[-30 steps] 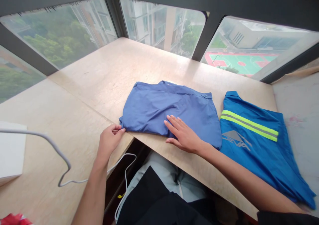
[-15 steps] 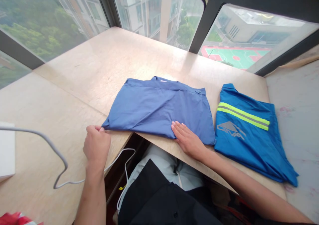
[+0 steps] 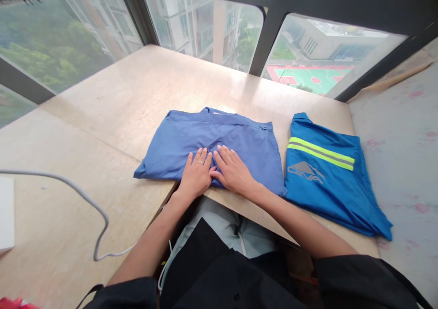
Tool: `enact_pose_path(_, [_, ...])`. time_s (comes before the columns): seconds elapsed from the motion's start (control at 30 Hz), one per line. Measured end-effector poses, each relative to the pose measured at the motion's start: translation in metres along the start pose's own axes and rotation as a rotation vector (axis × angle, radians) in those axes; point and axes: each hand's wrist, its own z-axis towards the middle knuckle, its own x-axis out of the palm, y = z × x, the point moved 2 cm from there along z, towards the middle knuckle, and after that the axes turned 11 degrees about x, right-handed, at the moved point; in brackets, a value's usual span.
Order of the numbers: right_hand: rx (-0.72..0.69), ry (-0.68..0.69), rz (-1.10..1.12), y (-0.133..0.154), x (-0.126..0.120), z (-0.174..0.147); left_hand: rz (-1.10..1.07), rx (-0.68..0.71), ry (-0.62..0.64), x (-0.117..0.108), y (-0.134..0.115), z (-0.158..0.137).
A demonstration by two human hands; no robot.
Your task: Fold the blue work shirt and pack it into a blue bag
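Note:
A folded blue-violet garment lies on the wooden tabletop in front of me, with a buttoned tab at its far right corner. My left hand rests flat on its near middle, fingers stretched out and a ring on one of them. Right beside it, my right hand is also pressed flat on the cloth, the thumbs meeting. Neither hand grips anything. To the right lies a second folded garment, brighter blue, with a yellow-green and grey reflective stripe and a grey printed logo.
The light wooden tabletop runs back to the windows. A grey cable loops across its left side, near a white box. Something red shows at the bottom left corner. A patterned wall bounds the right.
My left hand has let go of the garment's near left corner and come right onto its middle. My right hand has slid slightly left and away from me. The view has shifted a little.

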Motion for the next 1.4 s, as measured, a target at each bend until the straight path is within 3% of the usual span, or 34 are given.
enact_pose_path(0.13, [0.040, 0.023, -0.065, -0.029, 0.016, -0.020, 0.034, -0.082, -0.068, 0.002, 0.023, -0.024])
enact_pose_path(0.33, [0.101, 0.014, -0.089, -0.067, 0.009, -0.062, 0.088, -0.401, -0.146, -0.014, 0.066, -0.068])
enact_pose_path(0.43, [0.110, 0.041, -0.057, -0.074, 0.000, -0.061, 0.087, -0.522, -0.122, -0.030, 0.078, -0.074])
enact_pose_path(0.53, [0.141, 0.000, 0.037, -0.071, -0.014, -0.038, 0.104, -0.615, -0.202, -0.049, 0.078, -0.056])
enact_pose_path(0.63, [0.173, -0.130, 0.096, -0.063, -0.027, 0.008, 0.069, -0.463, -0.296, -0.056, 0.071, -0.005])
enact_pose_path(0.77, [0.154, -0.201, 0.045, -0.057, -0.018, 0.079, 0.024, -0.158, -0.194, -0.034, 0.069, 0.078])
enact_pose_path(0.87, [0.162, -0.125, -0.012, -0.069, 0.003, 0.108, -0.009, -0.128, -0.067, -0.009, 0.083, 0.110])
enact_pose_path(1.0, [0.164, -0.006, -0.058, -0.099, 0.020, 0.104, -0.004, -0.211, -0.038, 0.004, 0.110, 0.100])
enact_pose_path(1.2, [0.129, 0.014, -0.070, -0.130, 0.013, 0.082, 0.047, -0.246, -0.059, -0.006, 0.138, 0.067])
enact_pose_path(1.3, [0.128, 0.050, -0.109, -0.133, 0.009, 0.076, 0.035, -0.279, -0.042, -0.012, 0.139, 0.054])
enact_pose_path(1.4, [0.118, 0.061, -0.139, -0.133, 0.010, 0.068, -0.024, -0.369, -0.038, -0.023, 0.125, 0.029])
